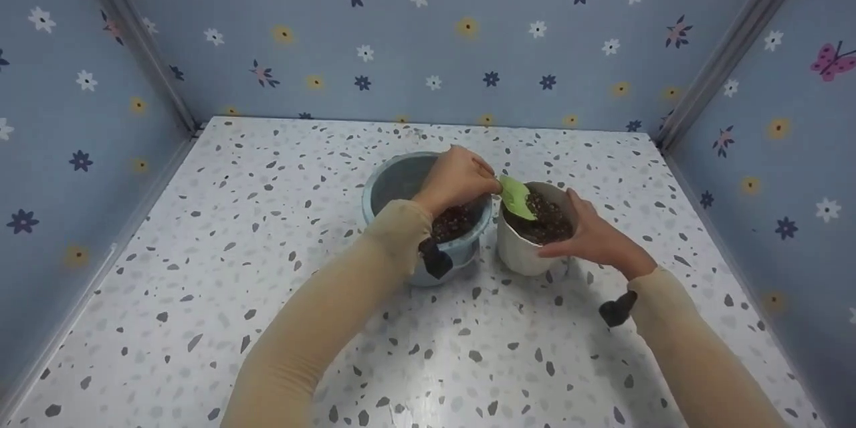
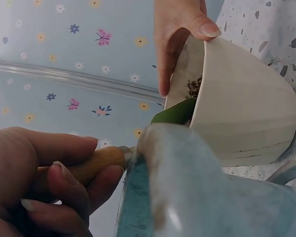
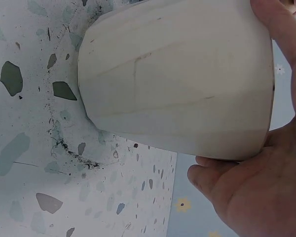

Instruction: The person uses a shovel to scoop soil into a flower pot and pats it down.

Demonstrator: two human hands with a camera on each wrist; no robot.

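My left hand (image 1: 460, 177) grips the wooden handle (image 2: 106, 160) of a small garden trowel, its fingers curled round it. The trowel's green blade (image 1: 515, 197) reaches over the rim into a white flower pot (image 1: 520, 251), against the dark soil (image 1: 550, 217) inside. My right hand (image 1: 598, 237) holds that pot at its rim from the right, thumb in front and fingers behind. A light blue bucket (image 1: 441, 267) stands just left of the pot, with more soil (image 1: 455, 222) in it. The left hand is above the bucket's right rim.
Both containers stand on a white speckled table (image 1: 221, 247). Crumbs of soil (image 3: 76, 155) lie on it beside the pot. Blue flowered panels (image 1: 428, 33) enclose the back and both sides.
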